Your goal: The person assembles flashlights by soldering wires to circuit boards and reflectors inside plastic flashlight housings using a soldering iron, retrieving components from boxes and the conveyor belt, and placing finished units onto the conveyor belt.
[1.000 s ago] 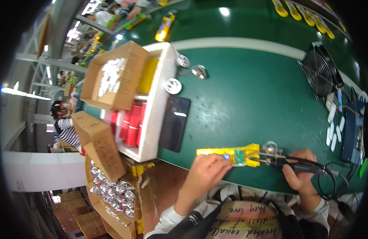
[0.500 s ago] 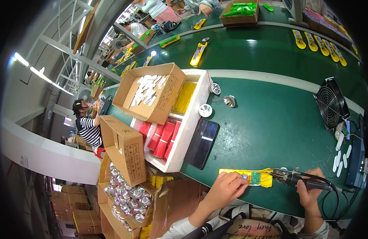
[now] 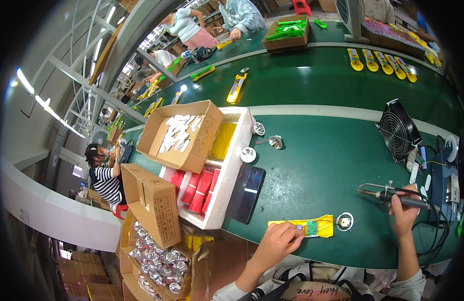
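Note:
A yellow plastic casing [image 3: 325,227] lies on the green bench in front of me, with a small green circuit board [image 3: 311,228] inside. Thin wires run from it to a round silver lamp head [image 3: 345,221] at its right end. My left hand [image 3: 278,244] is closed on the casing's left part, its fingertips beside the board. In my right hand [image 3: 404,206] is a soldering iron [image 3: 384,195] with a dark handle and a thin metal guide along its tip. The tip hangs above the bench, apart from the casing, pointing left.
A white foam box [image 3: 233,173] holds red and yellow wires; a cardboard box of white pieces [image 3: 150,134] rests on it. Nearby are a dark phone [image 3: 245,195] and loose lamp heads [image 3: 248,154]. A black fan [image 3: 398,133] and blue soldering station [image 3: 445,188] stand right. Co-workers sit beyond.
My right hand has lifted the soldering iron up and away from the board, uncovering the lamp head. My left hand stays on the casing. The whole view has shifted somewhat.

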The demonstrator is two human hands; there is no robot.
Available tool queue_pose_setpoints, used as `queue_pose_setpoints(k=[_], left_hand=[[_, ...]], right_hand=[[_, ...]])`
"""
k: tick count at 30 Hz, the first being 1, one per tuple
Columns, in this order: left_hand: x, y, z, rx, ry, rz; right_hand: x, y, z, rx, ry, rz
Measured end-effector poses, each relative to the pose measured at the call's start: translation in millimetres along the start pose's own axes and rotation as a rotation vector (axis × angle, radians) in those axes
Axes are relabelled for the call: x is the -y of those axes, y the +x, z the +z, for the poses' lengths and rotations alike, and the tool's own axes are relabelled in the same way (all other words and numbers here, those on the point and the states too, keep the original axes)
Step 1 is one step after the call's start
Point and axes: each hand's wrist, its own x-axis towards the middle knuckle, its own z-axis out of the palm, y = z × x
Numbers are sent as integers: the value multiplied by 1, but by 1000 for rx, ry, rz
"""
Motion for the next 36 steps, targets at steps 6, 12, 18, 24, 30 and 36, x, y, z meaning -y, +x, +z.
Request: queue_pose_setpoints(k=[6,12,18,24,30,36], left_hand=[[1,3,2,9,19,1],[1,2,1,1,15,-3],[0,1,0,-3,-1,-21],[3,-1,-9,70,-106,-62],[3,30,-29,168,241,62],[7,65,-49,434,180,24]], right_hand=[[-7,12,-19,-102,-11,1],[-16,3,-25,-78,-49,-5],[-12,1,-19,-82,-28,-9],[-5,2,-21,-107,-11,-14],[2,3,-23,-127,46,-53],[13,4,-31,-224,55,-9]])
